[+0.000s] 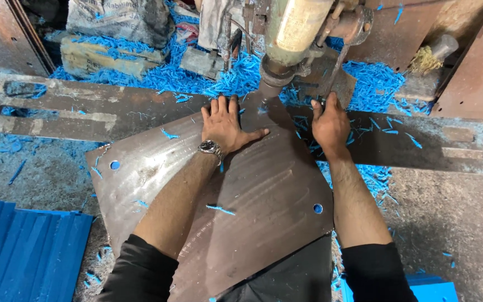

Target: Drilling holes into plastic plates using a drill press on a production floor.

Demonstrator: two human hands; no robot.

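Note:
A large brown metal sheet (252,190) with two round holes lies on the machine bed, its far corner under the press head (286,56). My left hand (226,124), wearing a wristwatch, lies flat on the sheet with fingers spread, just left of the head. My right hand (330,126) curls over the sheet's right edge, gripping it close to the head.
Blue plastic shavings (230,78) cover the bed behind the press. A dark slotted steel bed (57,114) runs left and right. Stacked blue sheets (23,246) sit at lower left, another blue piece (431,289) at lower right. Rusty plates (476,72) lean at the right.

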